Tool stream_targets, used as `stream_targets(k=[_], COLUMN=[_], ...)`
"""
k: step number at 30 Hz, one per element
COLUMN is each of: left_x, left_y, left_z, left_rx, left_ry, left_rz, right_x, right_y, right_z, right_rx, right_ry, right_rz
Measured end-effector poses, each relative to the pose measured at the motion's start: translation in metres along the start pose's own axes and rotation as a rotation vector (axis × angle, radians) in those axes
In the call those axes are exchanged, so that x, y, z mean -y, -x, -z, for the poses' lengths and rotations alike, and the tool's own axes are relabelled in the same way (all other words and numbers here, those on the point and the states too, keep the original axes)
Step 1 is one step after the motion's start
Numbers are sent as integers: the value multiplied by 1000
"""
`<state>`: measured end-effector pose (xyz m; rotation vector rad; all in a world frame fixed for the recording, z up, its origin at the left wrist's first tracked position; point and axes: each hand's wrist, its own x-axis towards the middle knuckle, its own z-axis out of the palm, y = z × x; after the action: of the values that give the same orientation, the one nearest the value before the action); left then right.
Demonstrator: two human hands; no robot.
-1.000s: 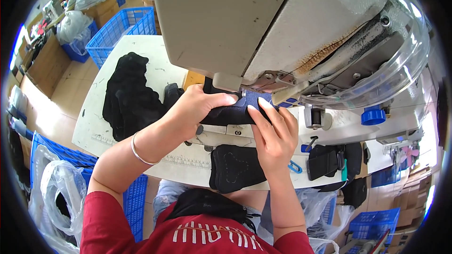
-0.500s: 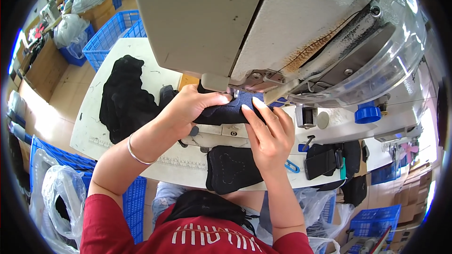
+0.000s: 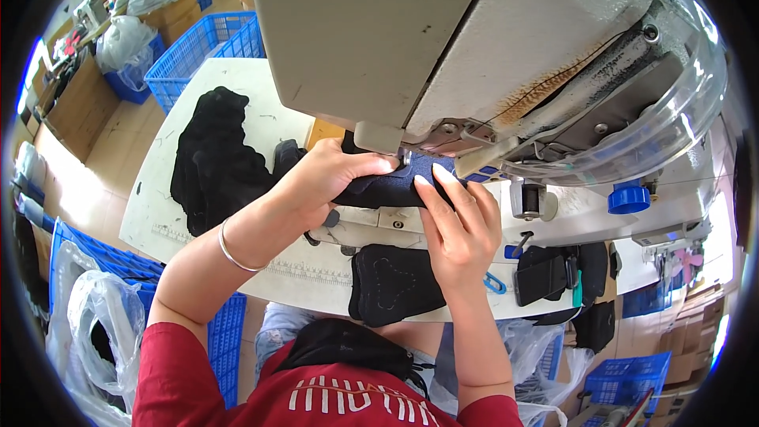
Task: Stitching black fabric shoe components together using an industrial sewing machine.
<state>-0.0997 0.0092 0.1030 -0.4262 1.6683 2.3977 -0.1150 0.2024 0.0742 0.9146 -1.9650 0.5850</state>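
Under the head of a sewing machine (image 3: 356,39) lies a black fabric piece (image 3: 375,196) with a dark blue felt-like patch (image 3: 424,168) on it. My left hand (image 3: 328,174) grips the piece from the left, its thumb on top close beside the presser foot (image 3: 405,156). From the right, my right hand (image 3: 462,229) holds the edge of the piece, fingertips on the blue patch; its thumb is hidden. The needle is too small to make out. A stack of black pieces (image 3: 395,285) with a stitched outline sits at the table's near edge.
A heap of black fabric (image 3: 217,162) covers part of the white table (image 3: 150,198) at left. On the right lie a phone (image 3: 540,282) and a blue clip (image 3: 495,283). Blue crates (image 3: 229,340) and plastic bags (image 3: 103,324) stand around the table.
The whole view has shifted slightly, so table and machine appear further right. Both hands keep their grip on the fabric piece, which looks little changed under the presser foot.
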Motion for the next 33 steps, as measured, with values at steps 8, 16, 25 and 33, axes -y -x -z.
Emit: stream_targets(k=[8,16,25,33], left_x=[-2,0,6,11], left_y=[1,1,-2,9], left_z=[-2,-3,-3,-25], left_rx=[-25,-2,9,-253], left_ry=[-29,15,135,184], left_rz=[15,-45,-55,-48], right_x=[-1,-7,-9,-6], right_y=[0,-4,-9,12], right_z=[1,0,7,7], right_rx=[11,21,158,-232], right_ry=[-3,-59,-33,-166], right_rz=[-4,2,-84,-435])
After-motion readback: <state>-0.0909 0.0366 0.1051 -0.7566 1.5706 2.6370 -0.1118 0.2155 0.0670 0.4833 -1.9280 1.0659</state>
